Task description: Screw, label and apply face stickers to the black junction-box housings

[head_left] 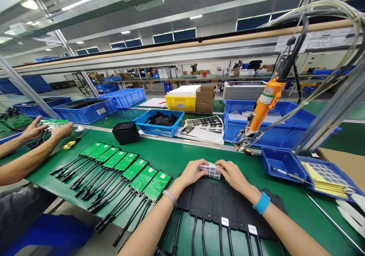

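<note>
Between my two hands is a small sheet of white-and-grey labels (211, 171), held just above the far edge of a row of black plastic cases (225, 203). My left hand (194, 172) grips the sheet's left side, fingers closed. On the opposite side, my right hand (231, 173) pinches the sheet's right edge. The cases lie side by side with black cables running toward me. White stickers (225, 221) sit on the near ends of two of them. My right forearm hides part of the rightmost cases.
Green circuit boards (134, 169) with cables lie in a row at left. A co-worker's hands (58, 130) hold another board. An orange electric screwdriver (266, 102) hangs at right, above a small blue tray (281, 165). Yellow label sheets (319, 178) lie far right.
</note>
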The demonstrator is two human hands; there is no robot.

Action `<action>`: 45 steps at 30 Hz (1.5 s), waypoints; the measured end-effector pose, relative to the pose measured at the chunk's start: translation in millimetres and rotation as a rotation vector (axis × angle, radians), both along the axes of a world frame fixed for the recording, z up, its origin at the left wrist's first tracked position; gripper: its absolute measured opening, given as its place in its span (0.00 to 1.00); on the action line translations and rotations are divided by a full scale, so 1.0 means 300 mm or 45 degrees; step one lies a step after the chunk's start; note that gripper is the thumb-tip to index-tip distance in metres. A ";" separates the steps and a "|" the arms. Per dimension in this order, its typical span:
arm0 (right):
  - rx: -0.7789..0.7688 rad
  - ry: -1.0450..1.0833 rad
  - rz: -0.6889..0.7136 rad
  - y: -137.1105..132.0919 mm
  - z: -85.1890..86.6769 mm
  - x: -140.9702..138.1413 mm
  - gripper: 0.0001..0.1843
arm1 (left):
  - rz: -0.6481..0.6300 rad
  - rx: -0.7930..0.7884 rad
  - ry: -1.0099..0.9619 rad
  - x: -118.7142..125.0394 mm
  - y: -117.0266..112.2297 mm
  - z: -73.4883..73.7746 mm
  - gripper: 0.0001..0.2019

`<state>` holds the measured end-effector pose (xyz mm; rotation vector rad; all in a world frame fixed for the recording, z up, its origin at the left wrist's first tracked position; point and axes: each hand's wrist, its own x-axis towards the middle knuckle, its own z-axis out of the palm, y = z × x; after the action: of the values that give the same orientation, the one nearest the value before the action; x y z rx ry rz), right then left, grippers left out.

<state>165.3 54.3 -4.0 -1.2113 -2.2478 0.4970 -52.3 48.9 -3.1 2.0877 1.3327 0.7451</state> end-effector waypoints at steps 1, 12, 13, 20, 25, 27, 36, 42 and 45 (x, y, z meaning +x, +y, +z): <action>0.006 0.003 0.000 -0.003 -0.001 0.001 0.09 | 0.006 -0.007 -0.005 0.000 -0.001 -0.001 0.10; 0.078 0.062 -0.022 -0.005 -0.014 0.012 0.09 | 0.057 -0.049 -0.011 -0.001 -0.014 0.008 0.06; 0.087 0.060 -0.015 -0.009 -0.011 0.008 0.09 | 0.051 -0.048 -0.014 0.000 -0.016 0.009 0.06; 0.142 0.013 -0.031 -0.016 -0.011 -0.005 0.09 | 0.058 -0.032 -0.009 -0.004 -0.018 0.016 0.06; 0.248 -0.044 -0.035 -0.013 -0.025 0.015 0.07 | 0.052 -0.029 -0.015 -0.012 -0.017 0.013 0.06; 0.326 -0.075 -0.009 -0.017 -0.026 0.019 0.08 | 0.048 -0.034 -0.013 -0.013 -0.016 0.013 0.07; 0.612 -0.153 0.097 -0.042 -0.014 0.006 0.13 | 0.065 -0.046 0.018 -0.014 -0.002 -0.003 0.06; 0.522 -0.016 0.045 -0.051 -0.016 -0.019 0.07 | 0.078 -0.048 0.004 -0.016 0.002 -0.005 0.06; 0.401 0.050 -0.035 -0.031 -0.023 -0.027 0.09 | 0.060 -0.043 -0.025 -0.016 -0.002 -0.002 0.06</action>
<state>157.3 45.0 -10.7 -1.0578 -2.1726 0.1455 -57.1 48.2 -3.9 2.0243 1.3783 0.7560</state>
